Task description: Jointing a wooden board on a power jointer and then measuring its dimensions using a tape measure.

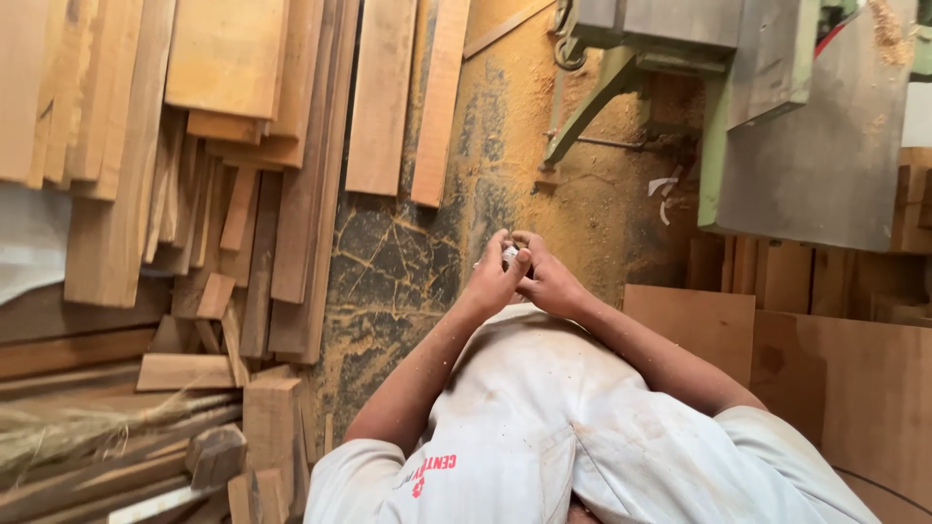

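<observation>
Both hands raised together above the sawdust-strewn floor (408, 262), pinching one small white-and-dark object (508, 254), perhaps a little bottle or cap; too small to tell, contents unseen. Left hand (493, 281) curled on its near side, right hand (549, 281) closed against the far side, fingertips meeting over it. Seemingly mid-twist or opening; calls for a steady pinch and a careful turn. Stacked wooden planks (233, 126) along the left edge, plywood sheets (835, 369) at right, green machine (777, 107) toward the top right corner. White shirt (563, 427) dusted below.
</observation>
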